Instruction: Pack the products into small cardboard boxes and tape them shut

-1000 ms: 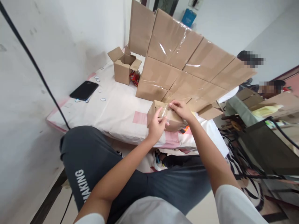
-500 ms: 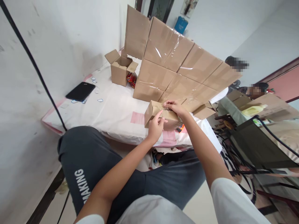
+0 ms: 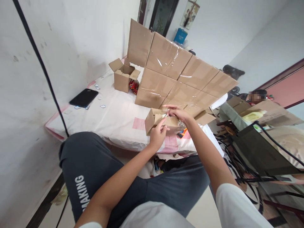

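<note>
Presently touching the small carton (image 3: 174, 129) with half-curled left hand (image 3: 158, 134) and right hand (image 3: 178, 113); can't tell whether gripping anything.

The left hand (image 3: 157, 134) and right hand (image 3: 178, 114) are close together atop a small cardboard carton (image 3: 175, 129), which has a white-and-pink sheet (image 3: 116, 117) beneath, a stack of taped cartons (image 3: 190, 71) just behind, an open-flapped carton (image 3: 122, 81) farther back to its left and a flat black device (image 3: 84, 97) well to its left.
</note>
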`<state>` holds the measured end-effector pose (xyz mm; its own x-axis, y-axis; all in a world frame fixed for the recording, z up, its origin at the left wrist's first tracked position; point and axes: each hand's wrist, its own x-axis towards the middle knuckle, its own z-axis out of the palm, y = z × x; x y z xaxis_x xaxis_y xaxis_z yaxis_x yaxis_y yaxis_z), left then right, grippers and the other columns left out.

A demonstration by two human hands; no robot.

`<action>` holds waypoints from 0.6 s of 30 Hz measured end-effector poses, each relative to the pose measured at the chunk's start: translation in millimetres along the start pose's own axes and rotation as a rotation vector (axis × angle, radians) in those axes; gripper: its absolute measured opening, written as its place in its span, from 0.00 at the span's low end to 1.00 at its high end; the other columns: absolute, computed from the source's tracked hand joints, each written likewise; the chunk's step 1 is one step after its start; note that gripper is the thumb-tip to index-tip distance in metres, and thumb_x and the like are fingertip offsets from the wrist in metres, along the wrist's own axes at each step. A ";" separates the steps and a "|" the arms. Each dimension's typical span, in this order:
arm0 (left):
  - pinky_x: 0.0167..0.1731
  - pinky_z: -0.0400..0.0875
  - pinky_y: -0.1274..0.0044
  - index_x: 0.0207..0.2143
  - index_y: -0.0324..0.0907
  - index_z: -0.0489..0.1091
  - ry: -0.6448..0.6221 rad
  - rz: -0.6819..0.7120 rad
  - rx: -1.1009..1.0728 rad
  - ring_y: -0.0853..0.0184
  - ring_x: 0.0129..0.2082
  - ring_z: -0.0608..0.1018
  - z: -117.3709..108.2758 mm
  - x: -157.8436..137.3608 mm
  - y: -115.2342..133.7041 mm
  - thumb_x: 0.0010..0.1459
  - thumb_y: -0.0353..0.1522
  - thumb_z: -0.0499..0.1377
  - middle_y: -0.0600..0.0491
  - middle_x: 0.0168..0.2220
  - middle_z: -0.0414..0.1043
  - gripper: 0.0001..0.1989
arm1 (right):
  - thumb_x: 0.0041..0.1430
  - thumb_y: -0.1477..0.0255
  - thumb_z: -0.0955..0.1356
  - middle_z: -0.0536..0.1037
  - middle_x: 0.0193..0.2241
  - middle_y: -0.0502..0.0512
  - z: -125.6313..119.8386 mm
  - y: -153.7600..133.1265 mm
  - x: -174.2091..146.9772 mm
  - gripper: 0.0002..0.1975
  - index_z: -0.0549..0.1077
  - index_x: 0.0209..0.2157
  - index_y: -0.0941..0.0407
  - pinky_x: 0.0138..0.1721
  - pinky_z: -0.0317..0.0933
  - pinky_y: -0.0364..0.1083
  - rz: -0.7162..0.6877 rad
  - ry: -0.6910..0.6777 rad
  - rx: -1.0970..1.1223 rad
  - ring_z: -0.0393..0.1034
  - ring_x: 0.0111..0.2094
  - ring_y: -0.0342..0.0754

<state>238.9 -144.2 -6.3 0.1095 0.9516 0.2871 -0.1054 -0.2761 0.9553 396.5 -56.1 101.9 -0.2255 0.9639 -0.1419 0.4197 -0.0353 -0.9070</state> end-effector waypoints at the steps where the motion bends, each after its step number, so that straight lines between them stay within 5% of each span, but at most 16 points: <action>1: 0.44 0.76 0.77 0.62 0.45 0.67 -0.002 0.001 0.006 0.68 0.37 0.84 -0.7 -0.7 0.2 0.67 0.30 0.56 0.54 0.36 0.84 0.22 | 0.46 0.72 0.72 0.72 0.20 0.45 0.9 -1.1 -0.3 0.27 0.77 0.52 0.56 0.29 0.53 0.43 0.005 0.006 -0.002 0.56 0.22 0.40; 18: 0.45 0.75 0.76 0.61 0.45 0.70 0.005 -0.030 0.069 0.68 0.37 0.84 -8.8 3.0 2.2 0.67 0.29 0.55 0.53 0.39 0.84 0.20 | 0.42 0.68 0.74 0.79 0.29 0.52 19.7 20.8 20.3 0.17 0.72 0.37 0.55 0.38 0.65 0.46 -0.108 0.205 -0.015 0.72 0.31 0.45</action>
<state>230.3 -140.7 -4.0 0.1062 0.9602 0.2582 -0.0339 -0.2560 0.9661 383.4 -42.5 72.4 -0.0865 0.9954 0.0404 0.4160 0.0729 -0.9064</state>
